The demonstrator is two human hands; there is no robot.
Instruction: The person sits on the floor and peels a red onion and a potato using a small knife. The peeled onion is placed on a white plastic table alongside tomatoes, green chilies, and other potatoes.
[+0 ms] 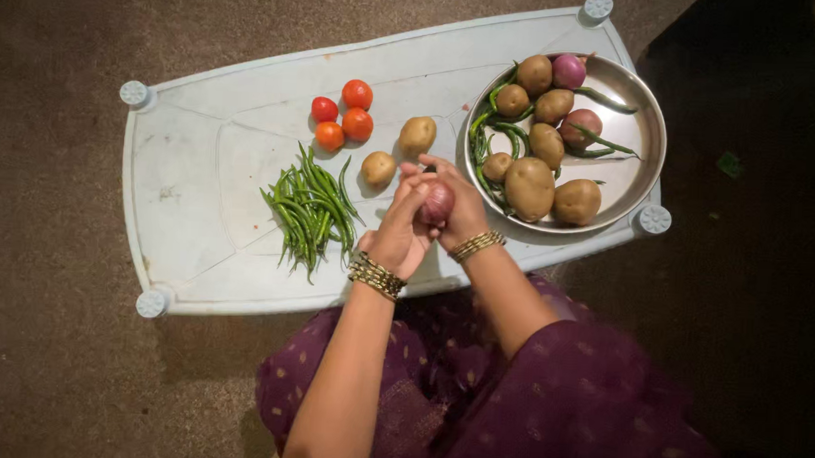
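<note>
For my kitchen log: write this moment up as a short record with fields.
surface: low pale plastic table on brown floor
left hand: cupping red onion
right hand: gripping the same onion
on table: four tomatoes, pile of green chillies, two loose potatoes
steel bowl: potatoes, onions, green chillies
wrists: gold bangles on both

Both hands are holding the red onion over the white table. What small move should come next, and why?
Probably set the red onion down on the bare table, apart from the other groups. The left hand and right hand both hold it, while tomatoes, green chillies and two potatoes already lie sorted outside the steel bowl.
</note>
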